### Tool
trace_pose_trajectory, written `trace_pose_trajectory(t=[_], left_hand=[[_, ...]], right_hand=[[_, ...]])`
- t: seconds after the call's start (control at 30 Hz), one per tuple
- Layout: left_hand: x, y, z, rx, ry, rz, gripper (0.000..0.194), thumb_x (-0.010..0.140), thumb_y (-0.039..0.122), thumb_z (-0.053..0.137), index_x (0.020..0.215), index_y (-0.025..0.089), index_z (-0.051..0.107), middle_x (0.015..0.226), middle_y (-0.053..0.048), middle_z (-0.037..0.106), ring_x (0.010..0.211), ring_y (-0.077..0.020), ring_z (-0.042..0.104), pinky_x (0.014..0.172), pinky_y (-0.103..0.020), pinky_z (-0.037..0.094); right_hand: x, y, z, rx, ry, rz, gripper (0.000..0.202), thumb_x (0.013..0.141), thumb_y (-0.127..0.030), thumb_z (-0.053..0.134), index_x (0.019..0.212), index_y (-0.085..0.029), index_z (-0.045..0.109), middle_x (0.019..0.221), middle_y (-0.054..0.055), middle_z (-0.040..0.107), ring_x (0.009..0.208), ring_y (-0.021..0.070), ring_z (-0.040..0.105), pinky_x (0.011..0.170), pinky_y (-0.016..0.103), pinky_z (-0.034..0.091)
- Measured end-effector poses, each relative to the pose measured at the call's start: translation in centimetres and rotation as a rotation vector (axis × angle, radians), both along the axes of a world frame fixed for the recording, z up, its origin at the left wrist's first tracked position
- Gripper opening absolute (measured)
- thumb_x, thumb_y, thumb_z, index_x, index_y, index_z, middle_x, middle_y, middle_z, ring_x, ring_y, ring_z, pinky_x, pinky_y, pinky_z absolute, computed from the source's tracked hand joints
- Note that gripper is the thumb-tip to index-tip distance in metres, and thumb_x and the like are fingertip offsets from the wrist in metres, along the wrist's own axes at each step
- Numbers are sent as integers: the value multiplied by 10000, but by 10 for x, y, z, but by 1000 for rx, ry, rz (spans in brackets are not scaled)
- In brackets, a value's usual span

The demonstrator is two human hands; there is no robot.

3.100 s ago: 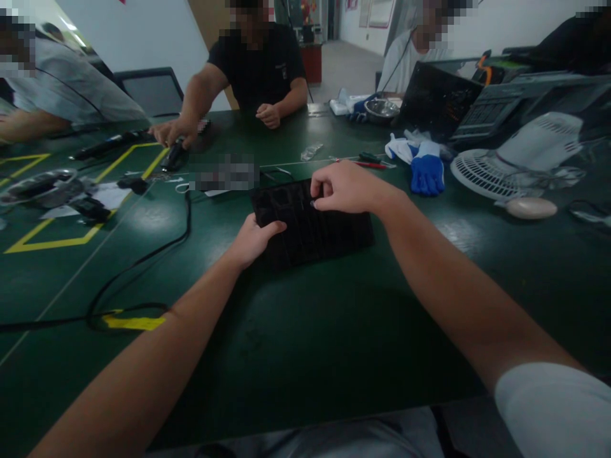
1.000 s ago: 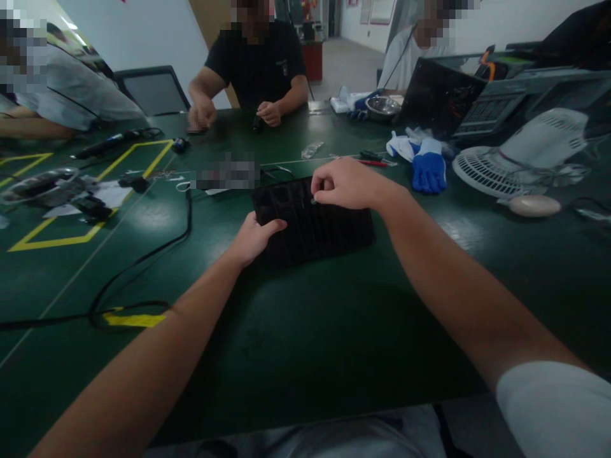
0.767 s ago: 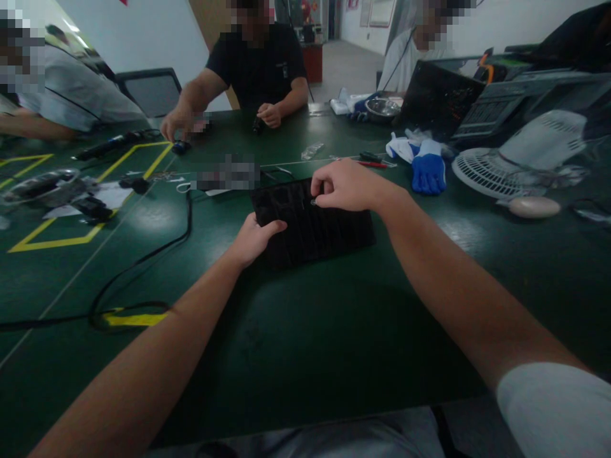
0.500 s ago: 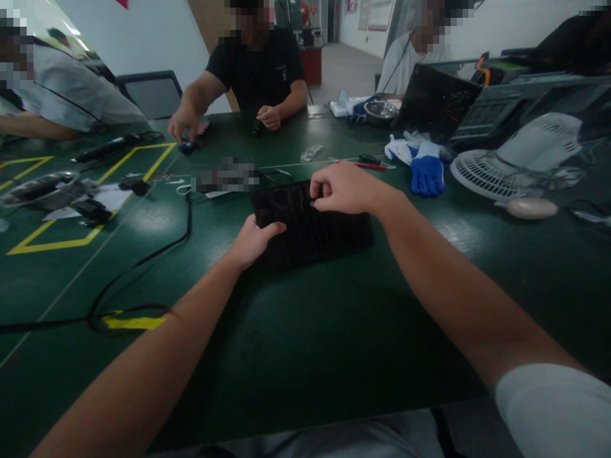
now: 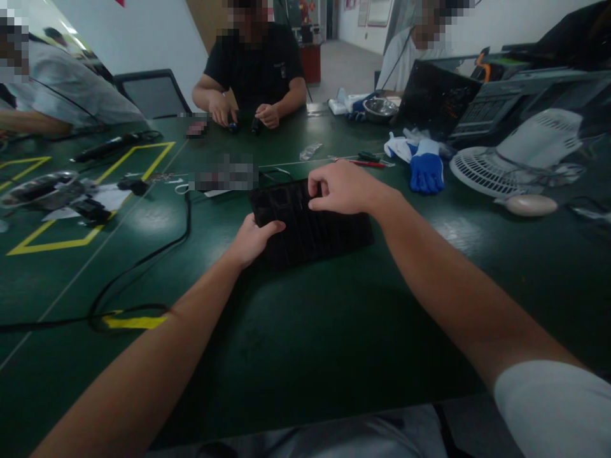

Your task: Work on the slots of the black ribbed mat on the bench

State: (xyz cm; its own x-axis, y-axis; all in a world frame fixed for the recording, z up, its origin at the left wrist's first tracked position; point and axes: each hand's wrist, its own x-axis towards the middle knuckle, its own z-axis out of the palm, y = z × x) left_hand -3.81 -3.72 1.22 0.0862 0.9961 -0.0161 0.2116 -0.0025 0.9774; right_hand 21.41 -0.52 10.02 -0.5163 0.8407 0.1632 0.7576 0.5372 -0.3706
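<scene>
A dark, flat rectangular tray-like piece (image 5: 319, 232) with ridges or compartments lies in front of me on the green table. My left hand (image 5: 255, 240) grips its left edge, the thumb lying over the top face and the other fingers hidden beneath. Over its upper part, my right hand (image 5: 341, 187) is bent with thumb and curled fingertips brought close together. Whatever those fingertips hold is too small and dark to make out.
Beyond the tray lie a red-handled tool (image 5: 365, 163), blue-and-white gloves (image 5: 426, 168) and a metal bowl (image 5: 380, 109). A white fan (image 5: 496, 168) stands at right. A black cable (image 5: 188, 222) loops at left. A co-worker in black (image 5: 260, 70) sits opposite.
My hands and the dark tray stay almost in place. Across the table, the co-worker's hand has drawn back toward their body with a small dark blue object.
</scene>
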Motion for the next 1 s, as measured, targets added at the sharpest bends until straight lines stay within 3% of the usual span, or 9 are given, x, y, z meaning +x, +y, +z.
trace_pose_trajectory(t=[0.43,1.0], left_hand=[[0,1,-1,9,19,-3,515,663,455,831,1085,169,753,1086,-95,808,1077,-369,760,1054,-555,611],[0,1,-1,-3,-13,0,472,663,421,840,1054,170,754,1070,-123,806,1080,-382,761,1037,-532,610]], right_hand=[[0,3,-4,3,-12,-8,188,944,-356,768,1043,-200,809,913,45,768,848,208,649,850,364,435],[4,7,-2,-36,15,4,166,965,-307,762,1067,-196,831,903,35,766,817,180,636,795,339,413]])
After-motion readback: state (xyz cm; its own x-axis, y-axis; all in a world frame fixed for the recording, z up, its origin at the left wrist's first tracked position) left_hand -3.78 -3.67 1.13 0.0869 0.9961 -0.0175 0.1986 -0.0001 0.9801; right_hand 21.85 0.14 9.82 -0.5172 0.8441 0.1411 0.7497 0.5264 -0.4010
